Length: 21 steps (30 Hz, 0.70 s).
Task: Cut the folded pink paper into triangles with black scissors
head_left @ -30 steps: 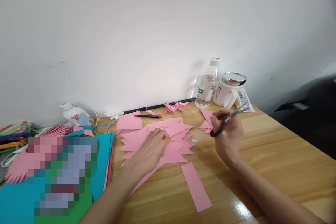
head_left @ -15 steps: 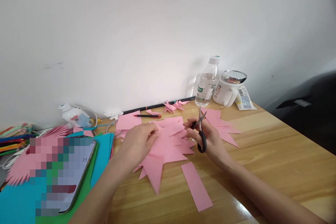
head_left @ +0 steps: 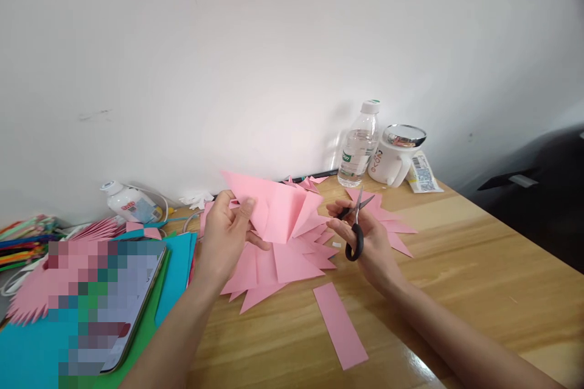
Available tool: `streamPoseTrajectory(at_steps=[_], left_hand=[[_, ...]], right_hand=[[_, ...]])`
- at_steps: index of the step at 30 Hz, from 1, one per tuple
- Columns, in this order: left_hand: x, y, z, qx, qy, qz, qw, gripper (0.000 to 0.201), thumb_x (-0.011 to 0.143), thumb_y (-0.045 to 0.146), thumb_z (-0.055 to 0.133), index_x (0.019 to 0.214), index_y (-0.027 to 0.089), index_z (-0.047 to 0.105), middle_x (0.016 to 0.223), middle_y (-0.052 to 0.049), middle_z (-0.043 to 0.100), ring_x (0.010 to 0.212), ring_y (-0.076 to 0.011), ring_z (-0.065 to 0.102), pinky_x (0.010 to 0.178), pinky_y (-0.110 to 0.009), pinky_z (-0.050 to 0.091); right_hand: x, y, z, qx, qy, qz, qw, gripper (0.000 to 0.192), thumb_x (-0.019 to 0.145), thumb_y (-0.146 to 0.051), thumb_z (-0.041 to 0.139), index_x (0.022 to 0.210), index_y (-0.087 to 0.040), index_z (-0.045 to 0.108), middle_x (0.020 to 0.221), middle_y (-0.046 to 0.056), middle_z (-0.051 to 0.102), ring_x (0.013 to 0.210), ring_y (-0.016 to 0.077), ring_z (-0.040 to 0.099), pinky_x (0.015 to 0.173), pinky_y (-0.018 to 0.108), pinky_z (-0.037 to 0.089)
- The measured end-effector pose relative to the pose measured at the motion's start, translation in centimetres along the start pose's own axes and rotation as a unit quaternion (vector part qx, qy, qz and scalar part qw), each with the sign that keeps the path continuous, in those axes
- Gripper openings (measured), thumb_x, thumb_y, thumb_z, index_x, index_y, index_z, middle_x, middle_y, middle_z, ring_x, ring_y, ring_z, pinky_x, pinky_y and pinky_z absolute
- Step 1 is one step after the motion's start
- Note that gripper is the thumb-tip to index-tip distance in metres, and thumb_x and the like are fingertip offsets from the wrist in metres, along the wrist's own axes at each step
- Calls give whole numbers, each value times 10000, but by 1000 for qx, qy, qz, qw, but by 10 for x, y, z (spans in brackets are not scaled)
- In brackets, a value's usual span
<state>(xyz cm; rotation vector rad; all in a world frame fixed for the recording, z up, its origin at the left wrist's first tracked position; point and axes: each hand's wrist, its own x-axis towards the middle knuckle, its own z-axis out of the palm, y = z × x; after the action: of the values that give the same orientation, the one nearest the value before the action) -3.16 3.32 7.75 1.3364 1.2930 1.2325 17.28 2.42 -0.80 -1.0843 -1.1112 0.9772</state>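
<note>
Left hand (head_left: 225, 234) has its grip pinched on one folded pink sheet (head_left: 280, 213) lifted over the worktop (head_left: 479, 267) – tip pointing far-left. Right hand (head_left: 367, 240) clasps one pair of scissors (head_left: 356, 228), blades slightly apart, long axis pointing far – one bottle (head_left: 358, 146), one mug (head_left: 395, 155) beyond.

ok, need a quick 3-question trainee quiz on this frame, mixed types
1. Multiple choice: what does the right hand hold? A) a pencil B) scissors C) a water bottle
2. True or false: the left hand presses the folded pink paper flat on the table.
3. Fill in: the loose pink strip lies on the table, nearer the ____ arm.

Key:
1. B. Fingers are through the black handles, blades pointing up.
2. False. The left hand's grip lifts the paper above the pink pile.
3. Right.
</note>
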Motion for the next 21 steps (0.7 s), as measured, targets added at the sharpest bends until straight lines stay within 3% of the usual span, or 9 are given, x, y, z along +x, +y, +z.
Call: streamPoseTrajectory(at_steps=[3,6,8,12,17,21], left_hand=[[-3,-4,9,-30,-10,-15,999,219,715,336,615,792,183,478,568,71,515,504,-108,585,463,-222,478],[-6,-10,17,-11,-22,-69,997,357,659,329,671,526,179,376,409,92,323,535,-171,639,506,-221,459],[-8,-15,21,-8,-44,-104,994,426,646,337,681,444,188,338,370,94,243,554,-202,657,563,-235,464],[-11,-24,27,-47,-88,-142,985,291,638,329,695,475,137,549,410,37,492,629,-209,670,717,-289,490],[-14,-27,31,-62,-46,-151,986,221,590,287,735,505,111,632,488,-17,634,602,-193,662,698,-298,522],[-13,-28,32,-57,-85,-158,982,224,632,301,704,597,80,686,602,-83,695,577,-177,657,666,-287,537]], right_hand=[[0,0,0,53,-9,44,998,411,712,-355,659,1058,-211,488,976,54,590,837,186,583,689,323,508],[-3,-5,3,82,-61,84,991,455,671,-334,699,1048,-198,483,852,24,602,643,133,568,586,284,504],[-5,-9,4,75,-71,98,990,387,637,-324,726,931,-186,516,721,-11,580,533,104,520,494,244,468],[-6,-13,7,52,-47,90,993,313,605,-334,745,689,-181,485,565,-51,488,455,78,430,389,197,382],[-6,-13,9,60,-38,73,995,335,598,-354,748,730,-184,492,580,-54,474,472,78,414,392,193,391],[-7,-14,8,48,-21,60,997,363,584,-395,746,747,-179,505,587,-51,486,471,81,439,396,196,392]])
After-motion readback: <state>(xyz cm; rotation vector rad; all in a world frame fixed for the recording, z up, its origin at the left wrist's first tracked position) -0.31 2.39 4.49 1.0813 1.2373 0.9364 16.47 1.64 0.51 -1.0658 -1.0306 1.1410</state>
